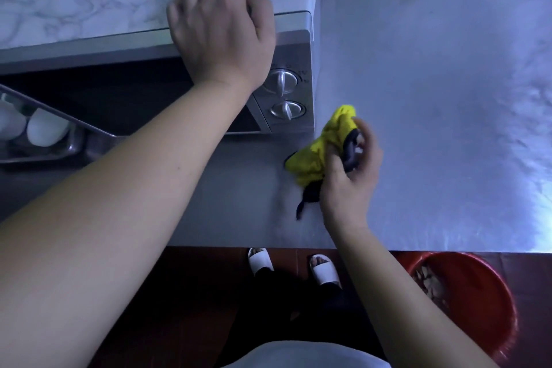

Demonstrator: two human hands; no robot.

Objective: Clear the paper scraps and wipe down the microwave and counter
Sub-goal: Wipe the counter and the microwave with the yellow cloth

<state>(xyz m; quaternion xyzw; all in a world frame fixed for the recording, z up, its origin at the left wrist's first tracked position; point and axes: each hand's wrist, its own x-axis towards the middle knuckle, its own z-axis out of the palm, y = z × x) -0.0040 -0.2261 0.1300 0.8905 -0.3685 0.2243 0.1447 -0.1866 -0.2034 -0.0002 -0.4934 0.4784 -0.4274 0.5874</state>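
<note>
The left forearm [119, 203] and right forearm [403, 293] are bare along their whole visible length, as are the left hand [221, 36] and right hand [348, 185]. A pale grey top [298, 355] covers the torso at the bottom edge. Dark trousers [265, 275] reach the feet, which wear white open-toed slide sandals, the left sandal [260, 260] and right sandal [326, 273], each with one broad strap and toes showing in front.

Your cloth [313, 158] is yellow with black trim. Your microwave [89, 9] has a silver front and a white top with grey marble veins. The counter [418, 98] is pale grey, the bucket [478, 290] red, your slippers [260, 260] white.
</note>
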